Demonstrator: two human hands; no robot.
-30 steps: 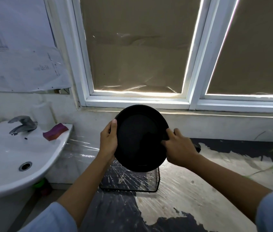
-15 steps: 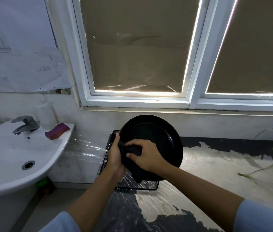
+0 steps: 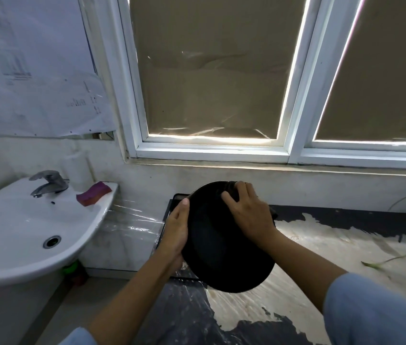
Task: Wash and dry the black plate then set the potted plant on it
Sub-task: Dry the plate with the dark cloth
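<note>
Black plate sits tilted at lower centre of frame, above the wire tray. Left hand grips its left rim. Right hand presses a dark cloth against the upper rim, fingers curled on it. Recommendation: wipe the full rim and centre, rotating the plate, support firm. Plant leaves lie at right edge.

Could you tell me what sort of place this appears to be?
Probably a washroom or utility corner under renovation: a white basin with a tap and a sponge on its rim, beside a window covered with brown paper.
</note>
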